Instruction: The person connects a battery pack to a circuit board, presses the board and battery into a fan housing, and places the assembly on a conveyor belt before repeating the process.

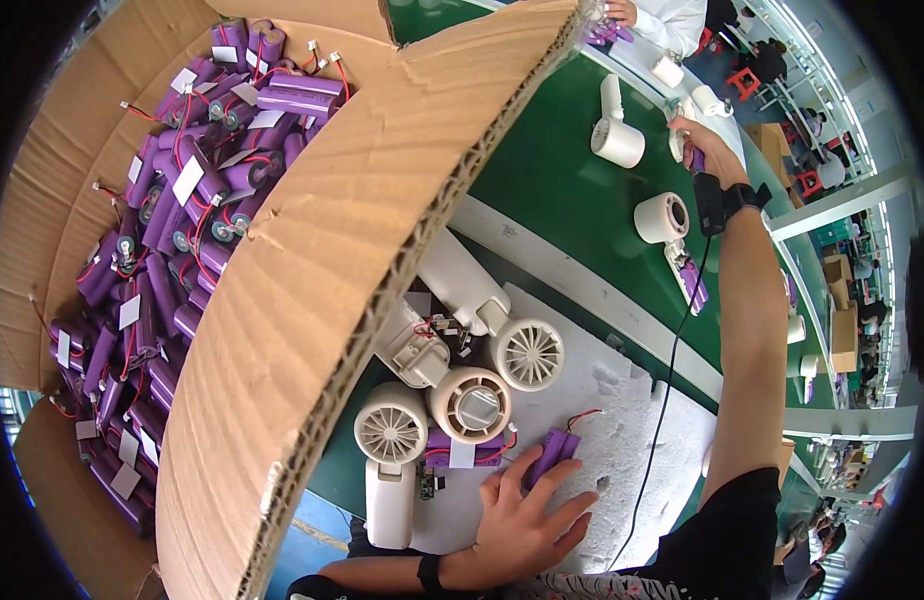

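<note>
- Two hands are busy. The left hand (527, 515) is near, fingers spread, resting on a purple battery pack (553, 452) with red wires that lies on the white foam mat (622, 400).
- The right hand (704, 150) is far away, stretched over the green counter (542, 170). It seems closed around something small and purple, but I cannot tell just how it holds it.
- The thin red wires could catch on a finger and pull loose if the left hand slides the pack.
- A black cord (672, 380) hangs from the right wrist and crosses the mat. It could drag the pack or snag the white fan shells (462, 395) just to the left.
- The big cardboard box (312, 300) of purple packs (172, 240) leans close over the shells. A bump could tip it and spill packs.
- The long reach could knock the white fan part (662, 217) near the right wrist.
</note>
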Tool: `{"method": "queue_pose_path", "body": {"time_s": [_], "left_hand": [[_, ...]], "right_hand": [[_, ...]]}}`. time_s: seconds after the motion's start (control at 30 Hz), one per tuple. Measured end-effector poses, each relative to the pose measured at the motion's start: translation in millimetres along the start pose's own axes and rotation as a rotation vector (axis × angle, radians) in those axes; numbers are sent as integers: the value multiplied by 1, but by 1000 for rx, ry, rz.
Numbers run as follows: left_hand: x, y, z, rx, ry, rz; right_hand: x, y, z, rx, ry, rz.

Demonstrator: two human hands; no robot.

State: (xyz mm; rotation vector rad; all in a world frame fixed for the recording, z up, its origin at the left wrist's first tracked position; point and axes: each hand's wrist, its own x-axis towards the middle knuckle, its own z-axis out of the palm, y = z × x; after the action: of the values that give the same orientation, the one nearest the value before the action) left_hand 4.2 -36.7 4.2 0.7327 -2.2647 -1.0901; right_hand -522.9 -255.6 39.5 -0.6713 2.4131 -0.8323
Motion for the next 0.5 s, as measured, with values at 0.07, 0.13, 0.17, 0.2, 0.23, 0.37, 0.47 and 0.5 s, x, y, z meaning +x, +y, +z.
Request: {"method": "queue_pose_path", "body": {"time_s": [0.07, 0.13, 0.17, 0.2, 0.23, 0.37, 0.47, 0.5], "left_hand": [[1, -1, 1, -19, 1, 12], [2, -1, 0, -22, -17, 13], [0, -1, -2, -19, -25, 10], [-1, -1, -3, -17, -25, 6], [-3, 0, -5, -16, -26, 4], [0, -2, 0, -21, -17, 19], [-1, -1, 0, -23, -18, 16], [-2, -1, 0, -27, -8, 19]], "right_hand": [[-9, -11, -12, 131, -111, -11], [-29, -38, 0, 178, -85, -219], [-37, -54, 10, 178, -88, -218], [-45, -74, 20, 70, -133, -228], [-50, -87, 28, -40, -173, -237], [-35, -87, 62, -156, -118, -269], [-42, -93, 86, -281, -171, -178], [-40, -90, 88, -283, -174, -178]]}}
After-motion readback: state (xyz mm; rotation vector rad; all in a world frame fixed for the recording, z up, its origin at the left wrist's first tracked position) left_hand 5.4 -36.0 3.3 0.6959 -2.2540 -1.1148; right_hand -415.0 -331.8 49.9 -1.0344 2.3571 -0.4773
